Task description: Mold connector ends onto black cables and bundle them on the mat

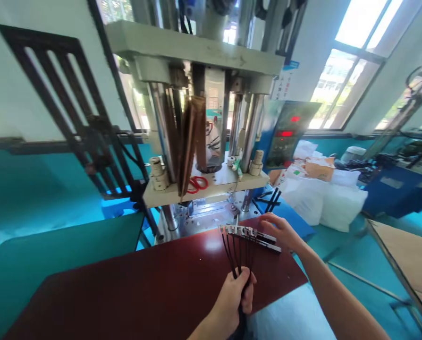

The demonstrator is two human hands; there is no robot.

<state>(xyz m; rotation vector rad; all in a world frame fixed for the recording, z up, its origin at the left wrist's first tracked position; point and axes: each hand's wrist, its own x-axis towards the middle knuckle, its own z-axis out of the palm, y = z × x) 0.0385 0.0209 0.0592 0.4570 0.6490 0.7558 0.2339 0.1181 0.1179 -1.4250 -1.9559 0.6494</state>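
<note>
left hand (232, 295) clenched on black cable bundle (236, 252) | right hand (282, 231) steadying metal fixture strip (249, 234) at 1 o'clock on desk (126, 283) | step: likely seating cable ends | next: careful alignment

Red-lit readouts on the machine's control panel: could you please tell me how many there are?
2: a small red-lit readout near the top of the dark control panel, and a wider one just below it. Others may be unlit.
</note>
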